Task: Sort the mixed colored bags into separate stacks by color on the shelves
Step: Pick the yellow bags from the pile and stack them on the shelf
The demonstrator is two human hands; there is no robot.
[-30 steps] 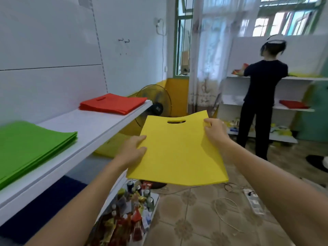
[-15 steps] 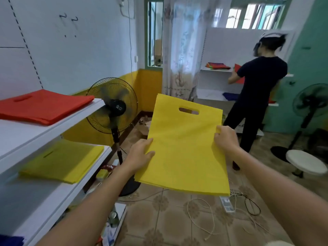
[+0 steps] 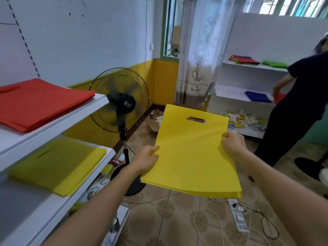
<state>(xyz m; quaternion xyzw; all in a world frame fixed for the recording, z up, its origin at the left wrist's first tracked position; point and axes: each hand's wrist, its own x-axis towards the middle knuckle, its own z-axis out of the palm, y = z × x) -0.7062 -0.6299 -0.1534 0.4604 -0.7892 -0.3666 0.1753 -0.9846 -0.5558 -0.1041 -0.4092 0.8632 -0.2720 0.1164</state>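
I hold a thin stack of yellow bags [image 3: 191, 150] flat in front of me, its handle slot facing away. My left hand [image 3: 146, 159] grips its left edge and my right hand [image 3: 232, 143] pinches its right edge. To my left a white shelf unit [image 3: 58, 126] carries a red stack [image 3: 39, 103] on the upper shelf and a yellow stack [image 3: 58, 164] on the shelf below. The held bags hang over the floor, to the right of that unit and apart from it.
A black standing fan [image 3: 120, 105] stands just past the shelf end. Cables and a power strip [image 3: 237, 217] lie on the tiled floor. A person in dark clothes [image 3: 298, 110] works at a far shelf unit [image 3: 248, 96] with blue, green and mixed bags.
The view has swung further right and down; the lower yellow stack is now in full view. The held bags sit lower and nearer that shelf. The other person has shifted right.
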